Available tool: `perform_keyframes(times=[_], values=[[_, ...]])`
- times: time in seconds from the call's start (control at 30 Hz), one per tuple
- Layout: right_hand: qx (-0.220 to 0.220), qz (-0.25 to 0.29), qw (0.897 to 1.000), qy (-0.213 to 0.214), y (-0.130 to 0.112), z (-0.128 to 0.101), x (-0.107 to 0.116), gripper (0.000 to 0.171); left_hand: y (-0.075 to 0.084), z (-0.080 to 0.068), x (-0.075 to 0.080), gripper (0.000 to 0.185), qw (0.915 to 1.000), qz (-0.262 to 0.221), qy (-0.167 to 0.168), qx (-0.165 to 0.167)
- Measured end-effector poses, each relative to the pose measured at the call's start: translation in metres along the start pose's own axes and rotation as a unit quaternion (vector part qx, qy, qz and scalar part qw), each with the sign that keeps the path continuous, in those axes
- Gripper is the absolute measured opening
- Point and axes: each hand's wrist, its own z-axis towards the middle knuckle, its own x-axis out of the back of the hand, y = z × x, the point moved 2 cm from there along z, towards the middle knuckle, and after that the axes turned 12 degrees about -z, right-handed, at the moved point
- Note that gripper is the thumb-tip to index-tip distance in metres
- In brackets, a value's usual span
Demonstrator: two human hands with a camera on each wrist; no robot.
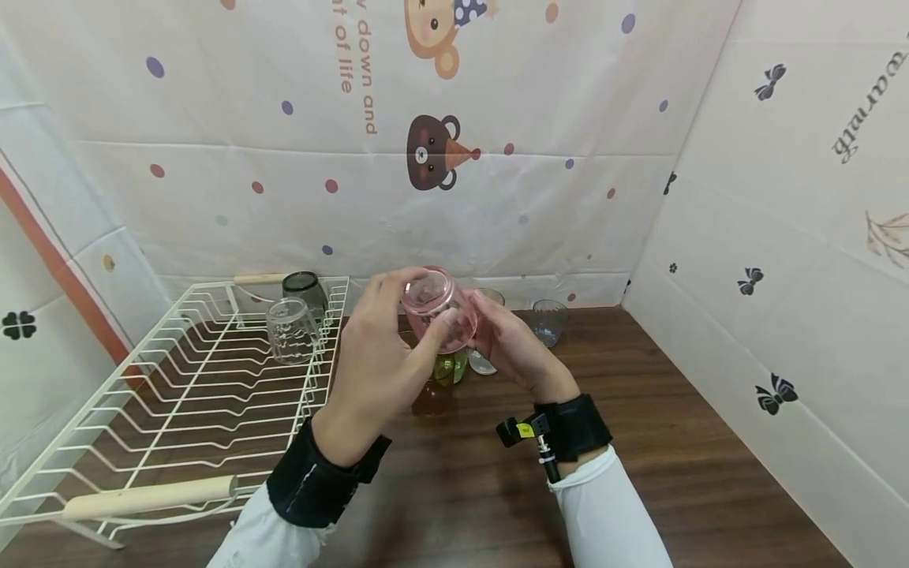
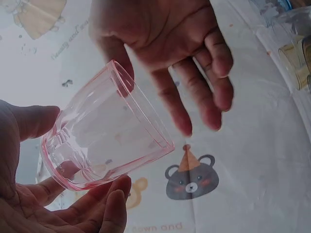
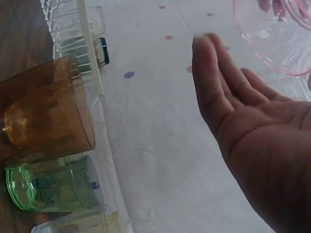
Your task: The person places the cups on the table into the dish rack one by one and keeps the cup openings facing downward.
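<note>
Gripped between thumb and curled fingers of the left hand (image 1: 379, 347), a pink see-through plastic cup (image 1: 440, 309) is held in the air above the table, tilted so its thick base faces up and toward the person and its rim points away and down. The left wrist view shows the thumb on one side of the base and the fingertips (image 2: 109, 196) under the other side. Just beside the cup, the right hand (image 1: 507, 343) is spread with relaxed, nearly straight fingers; its thumb seems to touch the rim (image 2: 121, 73), but the fingers grip nothing.

Directly below the grip stand an amber translucent plastic tumbler (image 3: 46, 109) and a green translucent plastic tumbler (image 3: 51, 187), close together on the dark brown wooden table (image 1: 639, 410). Slightly beyond the hands, partly hidden by the right one, is a pale yellowish clear cup (image 1: 490, 298), and to the right of that a small bluish clear cup (image 1: 550, 321).

To the left of the grip lies a white wire dish rack (image 1: 177, 394) with pale wooden handles. At its far end sit a clear ribbed glass (image 1: 291, 330), upside down, and behind it a dark smoky glass (image 1: 304, 290). Behind everything hangs a white cloth backdrop (image 1: 568, 118) printed with dots and cartoon bears.
</note>
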Motion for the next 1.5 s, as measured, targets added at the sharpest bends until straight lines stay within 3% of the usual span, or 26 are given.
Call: perform_keyframes(times=[0.17,0.3,0.4,0.53,0.63,0.8,0.97,1.17,1.43,1.5], values=[[0.013,-0.079,0.996,0.049,0.010,0.007,0.001,0.067,-0.004,0.001,0.015,0.055,0.9999,-0.003,0.013,0.010],[-0.019,-0.166,0.980,0.106,0.024,0.010,0.006,0.058,-0.014,-0.003,0.030,0.057,0.9996,0.012,0.010,0.024],[-0.055,-0.247,0.958,0.135,0.038,0.010,0.012,0.052,-0.023,-0.007,0.041,0.058,0.9988,0.033,0.000,0.036],[-0.096,-0.371,0.913,0.144,0.056,0.007,0.021,0.057,-0.029,-0.008,0.055,0.061,0.9960,0.075,-0.012,0.047],[-0.130,-0.425,0.885,0.139,0.068,0.005,0.027,0.064,-0.031,-0.007,0.064,0.062,0.9925,0.110,-0.020,0.051],[-0.173,-0.465,0.858,0.130,0.083,0.003,0.032,0.069,-0.042,-0.003,0.077,0.065,0.9877,0.142,-0.037,0.054],[-0.198,-0.484,0.844,0.118,0.092,0.000,0.037,0.072,-0.056,0.005,0.086,0.067,0.9842,0.158,-0.059,0.056],[-0.228,-0.482,0.842,0.080,0.100,-0.002,0.040,0.076,-0.076,0.012,0.096,0.063,0.9739,0.195,-0.090,0.074],[-0.211,-0.522,0.819,0.109,0.095,0.000,0.041,0.074,-0.103,0.011,0.115,0.056,0.9457,0.256,-0.164,0.115],[-0.211,-0.524,0.818,0.110,0.091,0.000,0.041,0.076,-0.107,0.010,0.119,0.053,0.9374,0.268,-0.185,0.124]])
